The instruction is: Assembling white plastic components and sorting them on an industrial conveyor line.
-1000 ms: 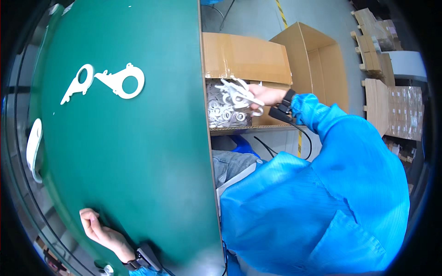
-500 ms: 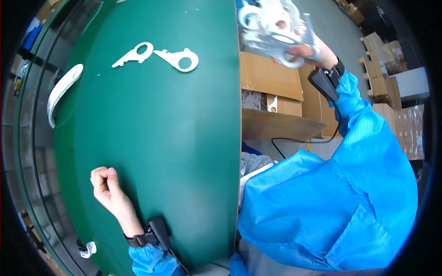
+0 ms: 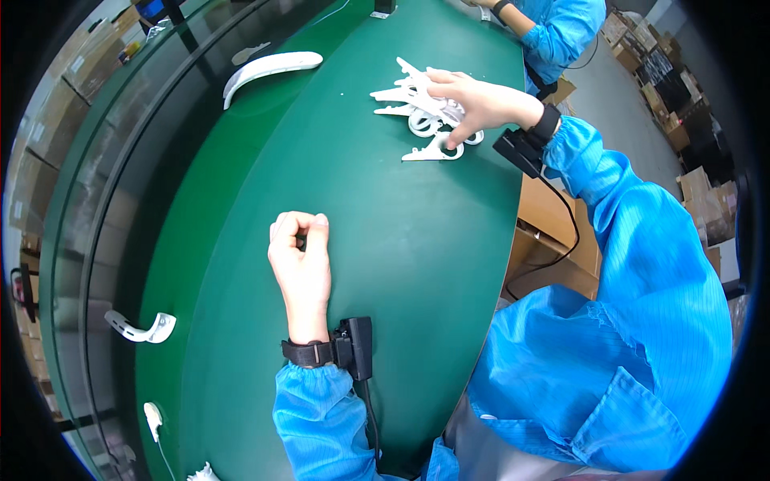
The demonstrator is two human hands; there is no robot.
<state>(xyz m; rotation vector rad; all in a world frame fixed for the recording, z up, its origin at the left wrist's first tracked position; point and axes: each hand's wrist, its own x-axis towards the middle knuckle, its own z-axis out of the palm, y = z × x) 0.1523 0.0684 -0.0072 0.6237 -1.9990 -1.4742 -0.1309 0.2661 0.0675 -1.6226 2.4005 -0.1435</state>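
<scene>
The head view shows the right hand (image 3: 473, 100) stretched out over the far part of a green table (image 3: 385, 240), its fingers spread and pressing down on a loose pile of white plastic parts (image 3: 417, 112) that lies on the tabletop near the right edge. The left hand (image 3: 301, 256) rests on the table nearer the body, curled into a loose fist with the fingers together and nothing visible inside it. A long curved white piece (image 3: 269, 68) lies on the darker strip at the far left, and a small white hook-shaped piece (image 3: 140, 327) sits on that strip closer in, both well apart from the hands.
</scene>
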